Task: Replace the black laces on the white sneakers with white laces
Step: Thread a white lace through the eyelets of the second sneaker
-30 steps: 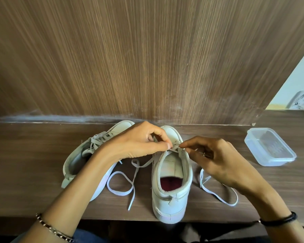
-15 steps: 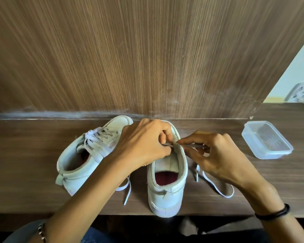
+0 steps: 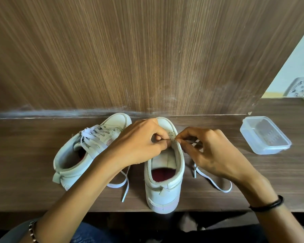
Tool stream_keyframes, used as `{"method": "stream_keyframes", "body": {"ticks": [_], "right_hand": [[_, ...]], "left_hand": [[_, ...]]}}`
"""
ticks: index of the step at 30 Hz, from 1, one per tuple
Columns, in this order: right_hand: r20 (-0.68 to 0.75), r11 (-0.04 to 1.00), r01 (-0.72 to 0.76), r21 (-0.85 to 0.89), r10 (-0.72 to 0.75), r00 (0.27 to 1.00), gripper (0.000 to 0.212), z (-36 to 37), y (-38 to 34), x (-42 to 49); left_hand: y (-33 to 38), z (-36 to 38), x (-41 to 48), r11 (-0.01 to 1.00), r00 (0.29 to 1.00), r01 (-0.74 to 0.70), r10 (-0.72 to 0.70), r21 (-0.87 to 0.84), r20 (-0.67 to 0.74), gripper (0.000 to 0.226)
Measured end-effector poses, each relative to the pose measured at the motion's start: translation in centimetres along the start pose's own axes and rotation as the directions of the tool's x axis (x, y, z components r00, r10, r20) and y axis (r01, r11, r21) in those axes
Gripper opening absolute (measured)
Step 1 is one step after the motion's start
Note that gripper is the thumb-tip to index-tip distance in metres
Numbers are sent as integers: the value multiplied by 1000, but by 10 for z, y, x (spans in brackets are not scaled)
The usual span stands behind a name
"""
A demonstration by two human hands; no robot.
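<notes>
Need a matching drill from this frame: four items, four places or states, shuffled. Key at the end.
Items
1. clear container
2. black band
3. beaded bracelet
4. white lace

Places or states
A. on the left wrist
B. pinched by the left hand and right hand at the upright sneaker
C. at the right end of the desk
D. on the right wrist

Pairs: 1-C, 2-D, 3-A, 4-B
</notes>
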State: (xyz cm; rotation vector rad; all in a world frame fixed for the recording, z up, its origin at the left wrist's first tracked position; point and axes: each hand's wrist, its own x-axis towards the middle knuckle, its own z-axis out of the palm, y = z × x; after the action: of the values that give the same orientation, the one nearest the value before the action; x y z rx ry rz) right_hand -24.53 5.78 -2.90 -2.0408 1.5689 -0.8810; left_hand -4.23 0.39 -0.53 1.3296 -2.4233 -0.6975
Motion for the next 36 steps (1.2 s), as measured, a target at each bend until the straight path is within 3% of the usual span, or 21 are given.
{"method": "stream_keyframes", "body": {"ticks": [4, 7, 8, 10, 14, 19, 28, 32, 36], "right_hand": [[75, 975, -215, 59, 210, 975, 16, 5, -6, 0], [235, 760, -487, 431, 427, 873, 39, 9, -17, 2], [271, 686, -537, 491, 465, 843, 42, 9, -21, 3], [293, 636, -576, 513, 502, 814, 43, 8, -24, 4], [295, 645, -553, 528, 471, 831, 41, 7, -21, 1], [265, 748, -478, 461, 398, 878, 22, -3, -14, 2], [185, 846, -330, 418, 277, 943, 8, -3, -4, 3], [150, 946, -193, 260, 158, 976, 7, -3, 4, 2], [-51, 997, 44, -58, -47, 998, 7, 3, 9, 0]], "left_hand": [[5, 6, 0, 992, 997, 79, -79, -96, -1, 26], [13, 16, 2, 963, 977, 193, -206, -190, -50, 41], [14, 17, 2, 955, 972, 215, -229, -206, -47, 43], [13, 13, 3, 940, 969, 237, -246, -245, -6, 42], [-2, -5, 3, 903, 959, 252, -280, -348, -32, 18], [-7, -14, -2, 901, 980, 189, -199, -391, 16, 11], [-7, -14, -3, 963, 991, 135, -128, -235, 43, 5], [-4, -11, -3, 976, 987, 157, -151, -151, 49, 18], [2, -9, -5, 987, 988, 152, -152, 48, 7, 18]]}}
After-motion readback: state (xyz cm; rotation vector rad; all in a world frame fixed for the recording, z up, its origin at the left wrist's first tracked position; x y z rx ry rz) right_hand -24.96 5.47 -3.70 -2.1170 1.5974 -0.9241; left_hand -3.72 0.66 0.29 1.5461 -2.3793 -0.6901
